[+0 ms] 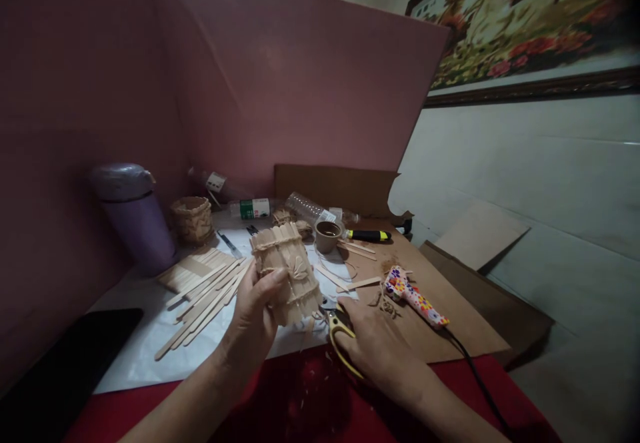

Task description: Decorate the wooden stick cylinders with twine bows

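My left hand is closed around a holder made of wooden craft sticks, raised above the table and tilted. Twine bands and a leaf-like twine shape decorate its side. My right hand grips yellow-handled scissors just beside the holder's lower right corner. The blades are near the holder's edge; whether they touch it I cannot tell. Small light scraps lie below on the red cloth.
Loose craft sticks spread at left near a purple tumbler and a twine-wrapped pot. A flowered glue gun with a black cord lies right on cardboard. A small cup, plastic bottles and a yellow-black tool handle stand behind.
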Demonstrator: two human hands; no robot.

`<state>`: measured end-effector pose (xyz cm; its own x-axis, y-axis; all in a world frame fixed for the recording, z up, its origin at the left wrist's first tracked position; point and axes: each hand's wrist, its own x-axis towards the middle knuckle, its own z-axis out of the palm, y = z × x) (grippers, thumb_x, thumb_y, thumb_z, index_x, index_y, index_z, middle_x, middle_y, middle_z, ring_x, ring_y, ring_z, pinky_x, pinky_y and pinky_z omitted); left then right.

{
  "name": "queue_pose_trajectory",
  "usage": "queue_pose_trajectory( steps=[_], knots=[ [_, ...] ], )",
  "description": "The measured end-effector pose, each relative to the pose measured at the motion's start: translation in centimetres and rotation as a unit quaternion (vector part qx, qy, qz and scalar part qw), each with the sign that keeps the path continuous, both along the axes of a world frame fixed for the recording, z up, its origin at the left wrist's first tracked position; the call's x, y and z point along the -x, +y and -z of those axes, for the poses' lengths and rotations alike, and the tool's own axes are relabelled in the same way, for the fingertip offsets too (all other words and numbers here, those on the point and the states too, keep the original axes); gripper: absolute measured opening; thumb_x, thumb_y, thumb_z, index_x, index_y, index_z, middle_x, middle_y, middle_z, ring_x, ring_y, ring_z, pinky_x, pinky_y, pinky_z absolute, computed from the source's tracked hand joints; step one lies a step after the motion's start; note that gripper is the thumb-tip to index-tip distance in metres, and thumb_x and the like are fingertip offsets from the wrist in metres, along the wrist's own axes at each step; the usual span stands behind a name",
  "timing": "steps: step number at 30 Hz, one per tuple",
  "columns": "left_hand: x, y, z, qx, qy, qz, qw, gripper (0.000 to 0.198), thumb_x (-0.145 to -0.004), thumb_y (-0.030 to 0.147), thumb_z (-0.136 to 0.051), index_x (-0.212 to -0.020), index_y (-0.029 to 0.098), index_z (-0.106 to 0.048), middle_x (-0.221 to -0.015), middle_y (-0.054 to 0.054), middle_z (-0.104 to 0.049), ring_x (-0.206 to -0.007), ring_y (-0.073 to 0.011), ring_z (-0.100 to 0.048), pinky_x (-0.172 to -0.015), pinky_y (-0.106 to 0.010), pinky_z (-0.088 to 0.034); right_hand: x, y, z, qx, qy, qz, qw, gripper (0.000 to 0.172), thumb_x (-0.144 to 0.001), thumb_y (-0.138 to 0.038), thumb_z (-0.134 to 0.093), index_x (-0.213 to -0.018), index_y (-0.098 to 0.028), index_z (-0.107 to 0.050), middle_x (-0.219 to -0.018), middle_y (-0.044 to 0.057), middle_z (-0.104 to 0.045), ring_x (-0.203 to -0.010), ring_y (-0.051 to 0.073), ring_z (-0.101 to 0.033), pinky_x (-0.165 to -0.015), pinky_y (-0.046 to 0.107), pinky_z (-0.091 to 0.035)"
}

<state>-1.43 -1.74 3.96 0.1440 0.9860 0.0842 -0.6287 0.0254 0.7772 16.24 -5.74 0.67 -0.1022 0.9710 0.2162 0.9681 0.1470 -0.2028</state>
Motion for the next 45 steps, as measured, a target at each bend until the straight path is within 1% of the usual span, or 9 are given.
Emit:
queue_pose_trajectory(
  steps=[4, 7, 10, 12, 14, 17, 32, 39, 45],
  knots=[
    [0.0, -0.1, -0.1, -0.010, 0.028, -0.013, 0.999, 0.049, -0.067, 0.032, -0.073, -0.110, 0.018, -0.056, -0.096, -0.007, -0.070, -0.082, -0.0205, -0.067, -0.070, -0.031, -0.057, 0.6, -0.3, -1.1, 0.006, -0.067, -0.037, 0.997, 0.022, -0.084, -0.014, -0.058, -0.104, -0.017, -0.066, -0.086, 0.010, -0.072, -0.075, 0.024, -0.069, -0.060, 0.029, -0.043],
    [-0.1, 0.0, 0.0, -0.015, 0.045, -0.031, 0.998, 0.051, -0.065, 0.032, -0.075, -0.109, 0.018, -0.055, -0.095, -0.007, -0.069, -0.083, -0.0212, -0.067, -0.069, -0.030, -0.056, 0.7, -0.8, -2.6, -0.090, -0.071, -0.022, 0.993, 0.013, -0.087, -0.015, -0.055, -0.087, -0.016, -0.068, -0.080, 0.011, -0.070, -0.072, 0.025, -0.067, -0.058, 0.031, -0.042],
    [-0.3, 0.2, 0.3, -0.028, 0.062, -0.039, 0.997, 0.053, -0.063, 0.033, -0.076, -0.110, 0.017, -0.055, -0.091, -0.005, -0.068, -0.080, -0.0207, -0.066, -0.067, -0.030, -0.055, 1.5, -1.3, -4.0, -0.236, 0.083, -0.072, 0.966, 0.018, -0.092, -0.018, -0.051, -0.081, -0.018, -0.065, -0.074, 0.005, -0.068, -0.070, 0.019, -0.064, -0.060, 0.029, -0.042],
    [-0.4, 0.3, 0.5, -0.041, 0.073, -0.040, 0.996, 0.053, -0.062, 0.032, -0.078, -0.108, 0.017, -0.055, -0.088, -0.004, -0.068, -0.077, -0.0195, -0.066, -0.066, -0.029, -0.055, 2.4, -1.4, -4.6, -0.269, 0.181, -0.131, 0.937, 0.011, -0.090, -0.016, -0.053, -0.085, -0.018, -0.063, -0.075, 0.004, -0.067, -0.071, 0.016, -0.063, -0.062, 0.027, -0.044],
    [-0.5, 0.4, 0.8, -0.054, 0.078, -0.040, 0.995, 0.052, -0.061, 0.031, -0.079, -0.105, 0.017, -0.056, -0.085, -0.004, -0.068, -0.074, -0.0182, -0.065, -0.065, -0.028, -0.054, 3.2, -1.3, -4.9, -0.281, 0.218, -0.158, 0.921, 0.009, -0.088, -0.014, -0.056, -0.094, -0.016, -0.063, -0.078, 0.004, -0.067, -0.072, 0.016, -0.062, -0.063, 0.027, -0.045],
    [-0.6, 0.4, 1.3, -0.069, 0.078, -0.030, 0.994, 0.051, -0.061, 0.030, -0.081, -0.104, 0.018, -0.056, -0.085, -0.003, -0.069, -0.072, -0.0172, -0.065, -0.066, -0.027, -0.054, 3.9, -0.9, -5.0, -0.276, 0.220, -0.165, 0.921, 0.013, -0.086, -0.012, -0.058, -0.097, -0.015, -0.063, -0.081, 0.005, -0.066, -0.073, 0.016, -0.061, -0.063, 0.027, -0.045],
    [-0.5, 0.5, 1.6, -0.078, 0.070, -0.012, 0.994, 0.050, -0.063, 0.028, -0.080, -0.107, 0.018, -0.058, -0.090, -0.005, -0.071, -0.078, -0.0189, -0.067, -0.069, -0.028, -0.054, 3.6, -0.1, -5.3, -0.273, 0.161, -0.183, 0.931, 0.007, -0.088, -0.013, -0.055, -0.084, -0.013, -0.061, -0.075, 0.004, -0.062, -0.067, 0.014, -0.058, -0.062, 0.027, -0.040],
    [-0.7, -0.4, 0.2, -0.052, 0.046, 0.006, 0.998, 0.041, -0.070, 0.029, -0.073, -0.107, 0.019, -0.060, -0.094, -0.005, -0.071, -0.083, -0.0188, -0.067, -0.071, -0.027, -0.053, 3.3, -0.2, -4.9, -0.240, 0.218, -0.152, 0.934, 0.005, -0.087, -0.014, -0.055, -0.088, -0.015, -0.060, -0.072, 0.000, -0.064, -0.059, 0.010, -0.056, -0.057, 0.024, -0.038],
    [-0.9, 0.2, 1.1, -0.051, 0.069, 0.001, 0.996, 0.054, -0.062, 0.028, -0.080, -0.110, 0.017, -0.057, -0.093, -0.006, -0.071, -0.084, -0.0217, -0.068, -0.071, -0.028, -0.053, 3.5, -0.2, -5.2, -0.198, 0.248, -0.135, 0.938, 0.006, -0.085, -0.014, -0.057, -0.081, -0.017, -0.060, -0.069, -0.002, -0.063, -0.057, 0.009, -0.054, -0.056, 0.024, -0.038]
  ],
)
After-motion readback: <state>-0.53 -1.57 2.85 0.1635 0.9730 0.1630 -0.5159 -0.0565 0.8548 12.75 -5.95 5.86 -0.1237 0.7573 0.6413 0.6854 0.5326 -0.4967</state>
